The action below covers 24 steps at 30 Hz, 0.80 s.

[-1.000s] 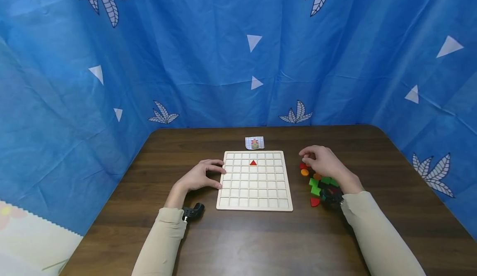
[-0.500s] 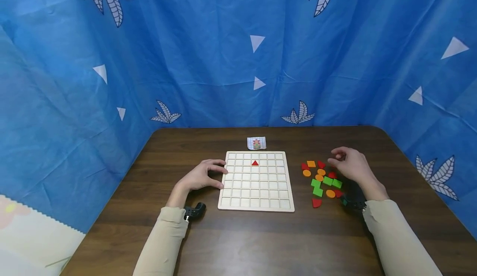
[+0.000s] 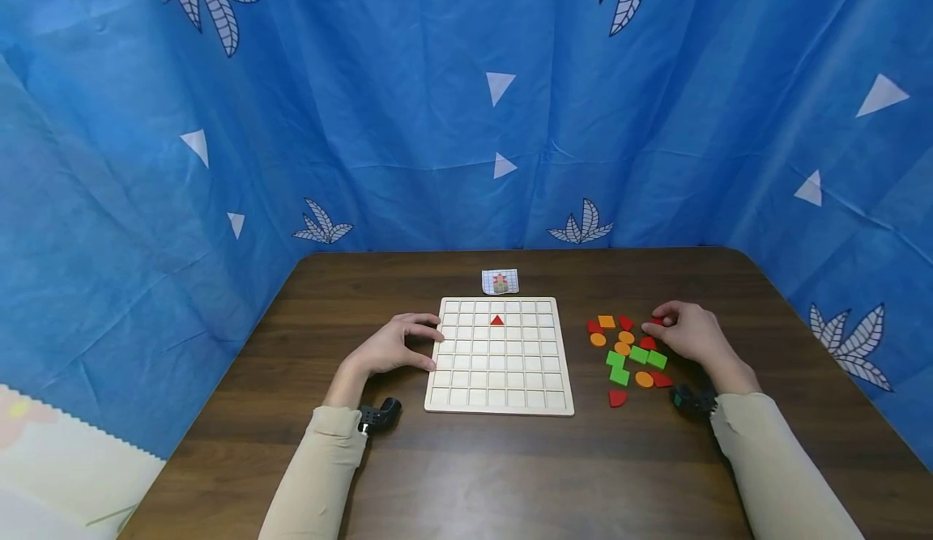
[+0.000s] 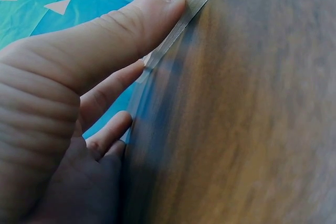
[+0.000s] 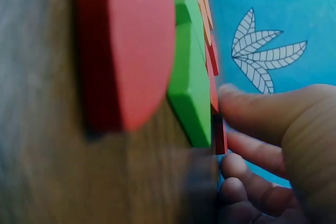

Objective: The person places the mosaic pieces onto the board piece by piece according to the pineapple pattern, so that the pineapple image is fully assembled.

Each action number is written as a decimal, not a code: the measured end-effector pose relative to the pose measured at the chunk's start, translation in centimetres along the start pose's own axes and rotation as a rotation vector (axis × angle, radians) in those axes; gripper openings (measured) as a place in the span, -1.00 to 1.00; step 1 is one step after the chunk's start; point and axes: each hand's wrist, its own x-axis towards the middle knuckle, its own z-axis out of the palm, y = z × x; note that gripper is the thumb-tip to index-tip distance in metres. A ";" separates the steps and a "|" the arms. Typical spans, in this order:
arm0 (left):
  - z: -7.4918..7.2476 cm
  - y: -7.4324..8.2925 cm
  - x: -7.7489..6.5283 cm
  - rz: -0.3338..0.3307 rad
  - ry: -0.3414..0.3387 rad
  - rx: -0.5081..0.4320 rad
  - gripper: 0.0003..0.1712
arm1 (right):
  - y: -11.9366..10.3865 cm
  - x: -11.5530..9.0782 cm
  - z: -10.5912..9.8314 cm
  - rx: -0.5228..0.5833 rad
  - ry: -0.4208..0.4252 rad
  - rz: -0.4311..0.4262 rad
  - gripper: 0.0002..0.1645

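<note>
A pale wooden grid board point(image 3: 496, 369) lies mid-table, with one red triangle point(image 3: 497, 321) in its upper part. My left hand point(image 3: 391, 345) rests against the board's left edge, thumb and fingertips touching it, fingers fairly straight. In the left wrist view the thumb point(image 4: 121, 32) presses on the board's rim. My right hand point(image 3: 694, 333) is at the far right of the loose pieces. Its thumb and index finger close around a red piece point(image 3: 657, 321), partly hidden by the fingers; its exact shape cannot be told. A red piece point(image 5: 221, 136) also shows by those fingertips in the right wrist view.
Right of the board lie several loose pieces: green squares point(image 3: 619, 376), orange discs point(image 3: 644, 380), an orange square point(image 3: 606, 321) and red pieces such as a rounded one point(image 3: 617, 398). A small picture card point(image 3: 500, 282) sits behind the board. A blue curtain point(image 3: 408, 119) hangs beyond the table.
My right hand has moved from above the near pieces to the right, uncovering them, then lowered its fingers onto a red piece. My left hand stays at the board.
</note>
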 end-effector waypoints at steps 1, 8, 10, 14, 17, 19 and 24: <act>0.0 0.0 0.0 0.005 0.000 0.000 -0.50 | 0.0 0.0 0.0 -0.005 -0.005 -0.007 -0.43; 0.0 -0.1 0.1 0.017 0.001 -0.009 -0.51 | 0.0 0.1 -0.1 -0.013 -0.040 -0.050 -0.57; 0.1 -0.1 0.1 0.021 -0.001 -0.016 -0.51 | 0.0 0.1 -0.1 -0.016 -0.045 -0.051 -0.55; 0.1 0.0 0.1 0.016 -0.003 -0.014 -0.51 | 0.0 0.0 -0.5 -0.033 -0.053 -0.039 -0.45; 0.1 0.0 0.0 0.001 0.000 -0.013 -0.51 | -0.1 -0.2 -0.8 -0.049 -0.069 -0.013 -0.44; 0.0 0.0 0.0 -0.004 0.001 -0.014 -0.51 | -0.2 -0.2 -1.0 -0.062 -0.078 -0.001 -0.49; 0.0 0.0 0.0 -0.005 0.002 -0.020 -0.51 | -0.2 -0.3 -1.2 -0.099 -0.113 -0.028 -0.63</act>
